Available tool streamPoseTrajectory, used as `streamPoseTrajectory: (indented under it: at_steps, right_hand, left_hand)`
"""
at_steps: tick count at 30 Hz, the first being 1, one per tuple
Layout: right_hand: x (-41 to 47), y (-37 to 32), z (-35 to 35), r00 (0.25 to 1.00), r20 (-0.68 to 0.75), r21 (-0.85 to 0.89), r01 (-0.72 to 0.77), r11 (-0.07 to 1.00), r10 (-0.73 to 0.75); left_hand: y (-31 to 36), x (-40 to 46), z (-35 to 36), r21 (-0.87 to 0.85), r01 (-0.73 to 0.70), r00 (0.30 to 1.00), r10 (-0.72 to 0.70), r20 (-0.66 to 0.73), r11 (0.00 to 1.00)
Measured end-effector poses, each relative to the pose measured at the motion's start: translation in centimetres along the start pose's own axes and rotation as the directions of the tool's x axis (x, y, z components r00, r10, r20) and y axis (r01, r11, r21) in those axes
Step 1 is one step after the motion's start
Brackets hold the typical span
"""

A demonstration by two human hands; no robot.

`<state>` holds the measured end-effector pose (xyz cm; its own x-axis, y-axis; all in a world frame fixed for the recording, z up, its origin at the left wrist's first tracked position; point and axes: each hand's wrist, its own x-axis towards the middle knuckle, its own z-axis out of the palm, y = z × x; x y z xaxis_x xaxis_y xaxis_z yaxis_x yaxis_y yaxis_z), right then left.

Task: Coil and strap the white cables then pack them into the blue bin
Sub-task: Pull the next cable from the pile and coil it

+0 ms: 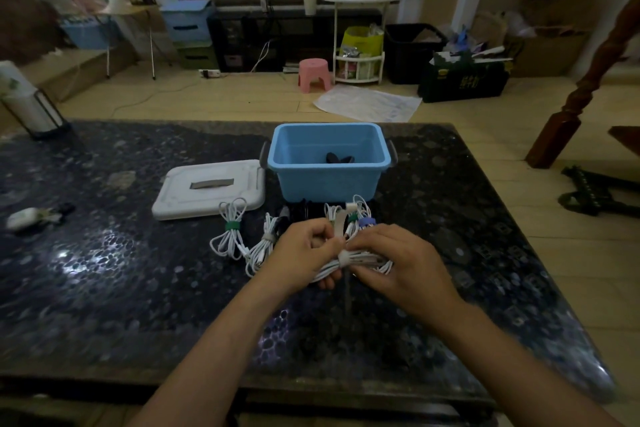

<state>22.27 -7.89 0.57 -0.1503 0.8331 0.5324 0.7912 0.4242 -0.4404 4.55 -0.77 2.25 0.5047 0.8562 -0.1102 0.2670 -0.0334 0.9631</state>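
Two hands meet over one coil (356, 262) of white cable: the left hand (304, 253) grips its left end with curled fingers, and the right hand (398, 263) pinches it by the pale strap (343, 258) around its middle. Just left of the hands lie two strapped coils (230, 236), more just beyond the hands. Farther beyond stands the blue bin (329, 180), with a white lid (207, 189) on its left.
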Motion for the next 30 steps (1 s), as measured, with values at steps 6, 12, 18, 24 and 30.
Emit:
streamPoseTrajectory:
  at_steps: [6, 12, 18, 24, 30]
  right_hand:
    - [0.2, 0.5, 0.1, 0.998, 0.018, 0.074, -0.068, 0.995, 0.067]
    - [0.1, -0.3, -0.3, 1.0, 0.024, -0.048, 0.004, 0.999, -0.003]
    - [0.3, 0.0, -0.3, 0.995, 0.003, 0.144, -0.1, 0.985, 0.1]
    - [0.8, -0.1, -0.4, 0.965, 0.075, 0.333, -0.261, 0.906, 0.251]
    - [1.3, 0.2, -0.5, 0.897, 0.207, 0.397, -0.442, 0.805, 0.39]
  left_hand:
    - [0.1, 0.1, 0.2, 0.053, -0.092, 0.995, 0.094, -0.044, 0.994]
    - [0.1, 0.2, 0.1, 0.011, -0.031, 0.999, 0.031, -0.03, 0.999]
    - [-0.6, 0.5, 0.1, 0.12, -0.119, 0.986, 0.132, -0.101, 0.986]
    - [-0.1, 0.0, 0.1, 0.229, -0.21, 0.961, 0.244, -0.132, 0.951]
    - [0.3, -0.7, 0.2, 0.419, -0.248, 0.933, 0.332, -0.14, 0.874]
